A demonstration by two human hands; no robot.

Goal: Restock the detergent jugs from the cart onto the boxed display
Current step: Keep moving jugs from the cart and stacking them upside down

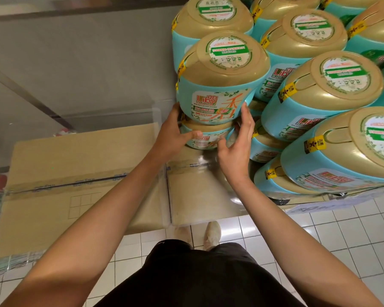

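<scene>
Left hand (173, 134) fingers (176, 111) clamp the lower jug (208, 138), while right hand (237, 140) fingers lie straight against the upper jug (220, 89) just left of them.

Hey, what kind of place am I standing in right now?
Most likely a supermarket or shop floor: identical teal plastic tubs with gold lids stacked in a big display, sealed brown cardboard boxes under them, and a white tiled floor.

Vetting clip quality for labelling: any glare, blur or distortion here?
Head view: wide-angle distortion bows the floor tiles; glare whitens the clear tape on the cardboard boxes; the right-edge jugs look smeared; the jug between left hand and right hand is readable.
</scene>
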